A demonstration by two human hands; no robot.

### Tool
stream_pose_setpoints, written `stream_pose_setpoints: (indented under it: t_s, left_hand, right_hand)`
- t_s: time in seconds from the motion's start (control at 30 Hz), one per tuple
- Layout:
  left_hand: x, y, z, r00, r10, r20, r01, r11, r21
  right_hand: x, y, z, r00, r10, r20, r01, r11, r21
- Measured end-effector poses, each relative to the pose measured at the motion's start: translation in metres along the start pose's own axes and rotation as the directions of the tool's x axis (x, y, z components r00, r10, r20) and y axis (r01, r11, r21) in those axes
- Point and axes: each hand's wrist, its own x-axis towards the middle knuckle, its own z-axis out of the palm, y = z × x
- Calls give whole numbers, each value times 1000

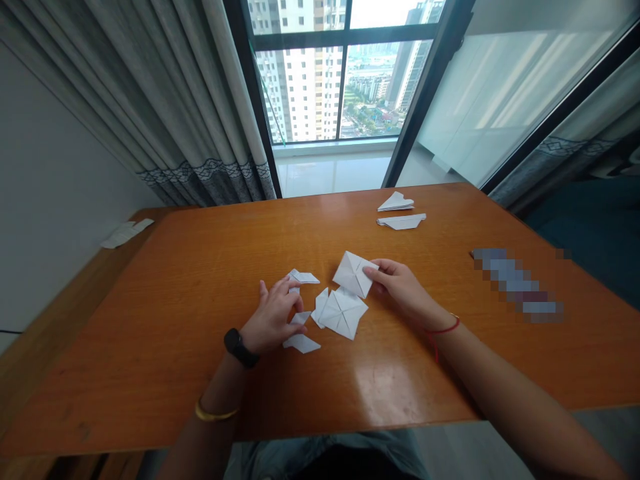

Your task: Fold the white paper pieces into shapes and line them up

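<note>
My right hand (pixel 397 281) pinches the edge of a white folded paper square (pixel 351 272) with crossing crease lines, held just above the tabletop. Below it, a second creased paper piece (pixel 345 313) lies on the wood, touching a small folded piece (pixel 319 308) on its left. My left hand (pixel 273 312) rests with fingers spread over several small folded paper pieces. One slanted piece (pixel 306 277) shows past its fingertips, and another (pixel 304 343) pokes out near the thumb. The palm and fingers hide parts of these pieces.
At the far side of the wooden table (pixel 200 253) lie a folded paper plane (pixel 396 202) and a flat folded paper strip (pixel 404 222). A blurred-out object (pixel 517 280) is on the right. A paper sheet (pixel 127 233) sits at the left edge, by the wall.
</note>
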Motion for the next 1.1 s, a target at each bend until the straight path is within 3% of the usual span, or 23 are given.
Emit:
stream_pose_setpoints:
  t_s: [0.07, 0.13, 0.2, 0.23, 0.33, 0.4, 0.47, 0.5, 0.53, 0.6, 0.63, 0.67, 0.73, 0.83, 0.93, 1.0, 1.1]
  left_hand:
    - [2, 2, 1, 997, -3, -81, -1, 999, -44]
    - [4, 7, 3, 971, -27, -239, 0, 994, -110]
    - [6, 17, 6, 930, -61, -363, -41, 963, -267]
    - [6, 22, 9, 926, -85, -367, -70, 918, -390]
    - [5, 37, 16, 979, -103, -176, -69, 645, -761]
    - [5, 43, 18, 996, -82, -41, 7, 512, -859]
    - [6, 42, 15, 984, -166, -56, 25, 448, -893]
    - [7, 39, 11, 958, -261, -115, 0, 404, -915]
    - [8, 36, 6, 903, -381, -197, -56, 350, -935]
    - [11, 26, -4, 728, -607, -319, -217, 238, -947]
    - [13, 21, -8, 648, -680, -344, -279, 208, -937]
    - [14, 17, -11, 597, -721, -351, -314, 193, -930]
    - [16, 10, -14, 555, -751, -358, -339, 189, -922]
    - [17, 7, -12, 555, -753, -353, -335, 187, -924]
    - [18, 7, -10, 533, -775, -338, -351, 161, -922]
    - [18, 7, -9, 552, -775, -307, -334, 131, -933]
    - [17, 8, -9, 636, -730, -251, -258, 105, -960]
  right_hand:
    - [-1, 0, 0, 1000, 9, 14, -10, 992, 124]
    - [-4, 0, 4, 999, 11, 53, -21, 979, 204]
    - [-9, 0, 11, 995, 15, 96, -39, 967, 253]
    - [-12, 0, 16, 993, 12, 119, -43, 963, 267]
    - [-21, -2, 28, 980, -15, 200, -38, 966, 258]
    - [-25, -3, 33, 960, -27, 278, -30, 979, 199]
    - [-25, -2, 35, 962, -47, 270, 17, 994, 109]
    - [-25, -1, 36, 973, -77, 218, 71, 997, 37]
    - [-25, 0, 37, 979, -130, 156, 141, 988, -62]
    - [-25, 1, 44, 953, -275, 128, 302, 903, -307]
    - [-26, 2, 51, 923, -333, 191, 384, 823, -419]
    - [-27, 2, 59, 888, -366, 280, 460, 731, -504]
    - [-29, 3, 80, 825, -363, 432, 564, 565, -602]
    - [-28, 2, 111, 822, -287, 491, 569, 398, -720]
    - [-23, -1, 128, 827, -190, 530, 562, 324, -761]
    - [-23, -6, 126, 789, -168, 592, 610, 332, -719]
    - [-22, -17, 103, 737, -172, 654, 641, 486, -594]
